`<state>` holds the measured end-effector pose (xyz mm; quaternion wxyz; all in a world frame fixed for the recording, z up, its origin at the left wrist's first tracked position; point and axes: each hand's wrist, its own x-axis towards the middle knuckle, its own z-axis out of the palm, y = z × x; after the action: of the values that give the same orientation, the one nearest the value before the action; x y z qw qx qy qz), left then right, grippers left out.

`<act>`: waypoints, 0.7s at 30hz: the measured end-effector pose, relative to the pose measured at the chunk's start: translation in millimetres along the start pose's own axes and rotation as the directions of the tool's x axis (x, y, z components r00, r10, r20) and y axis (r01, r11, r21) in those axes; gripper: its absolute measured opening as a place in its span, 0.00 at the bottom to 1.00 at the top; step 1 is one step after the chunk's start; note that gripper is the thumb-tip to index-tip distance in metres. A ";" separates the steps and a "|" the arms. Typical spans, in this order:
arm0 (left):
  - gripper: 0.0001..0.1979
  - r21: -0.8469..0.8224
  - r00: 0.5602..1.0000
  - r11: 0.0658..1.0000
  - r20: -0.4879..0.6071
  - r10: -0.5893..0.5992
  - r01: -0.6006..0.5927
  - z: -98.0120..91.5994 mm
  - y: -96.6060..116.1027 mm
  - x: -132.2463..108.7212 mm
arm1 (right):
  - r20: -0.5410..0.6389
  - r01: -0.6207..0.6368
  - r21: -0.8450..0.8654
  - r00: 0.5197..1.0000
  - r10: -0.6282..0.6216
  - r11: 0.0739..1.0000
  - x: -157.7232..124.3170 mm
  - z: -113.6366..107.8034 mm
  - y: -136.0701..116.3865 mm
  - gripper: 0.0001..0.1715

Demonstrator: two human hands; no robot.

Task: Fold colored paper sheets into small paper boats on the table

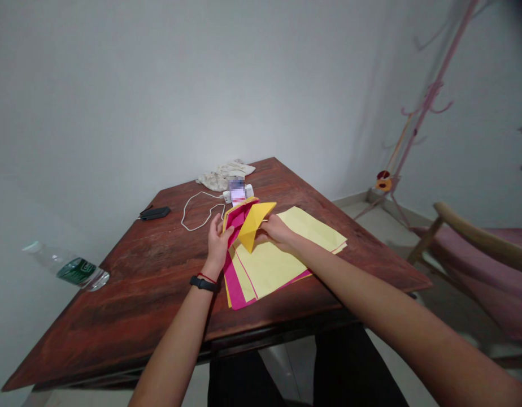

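Right hand (277, 230) partly hidden behind yellow paper (256, 220); phone screen (238, 194) blurred.

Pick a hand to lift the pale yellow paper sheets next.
Right, probably: the right hand is over the pale yellow rectangular paper sheets; the left hand is past their left edge, holding folded magenta and yellow paper.

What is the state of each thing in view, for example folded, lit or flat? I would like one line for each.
Folded paper: partly spread open, held by left hand and right hand
Paper sheets: stacked unevenly
Phone: screen lit
Cable: loosely curved
Cloth: crumpled
Bottle: capped
Black object: lying flat
Coat stand: standing, something hung on it
Chair: partly out of view
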<state>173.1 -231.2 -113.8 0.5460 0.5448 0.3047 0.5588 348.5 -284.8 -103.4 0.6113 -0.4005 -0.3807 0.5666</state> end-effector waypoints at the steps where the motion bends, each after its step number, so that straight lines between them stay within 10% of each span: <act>1: 0.33 -0.042 0.998 0.999 0.057 -0.024 0.027 2.0 3.6 -1.8 | -0.025 0.020 0.010 1.000 -0.019 1.000 1.2 -0.2 -0.9 0.13; 5: 0.32 -0.161 0.977 0.979 0.194 -0.089 0.121 5.2 17.4 -6.1 | -0.064 0.063 0.007 0.996 -0.062 0.998 4.3 -2.1 -5.8 0.11; 12: 0.19 -0.231 0.964 0.941 0.162 -0.212 0.246 2.2 21.8 -5.9 | 0.014 0.010 0.016 1.000 -0.010 1.000 -1.3 -2.2 -9.4 0.10; 21: 0.27 -0.234 0.963 0.937 0.136 -0.234 0.261 7.4 17.2 -6.2 | 0.002 -0.014 -0.057 1.000 0.014 0.998 2.7 -6.3 -4.3 0.09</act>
<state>174.2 -242.7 -97.8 0.6914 0.4580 0.2690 0.4898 356.1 -282.6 -101.9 0.5953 -0.4198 -0.3947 0.5600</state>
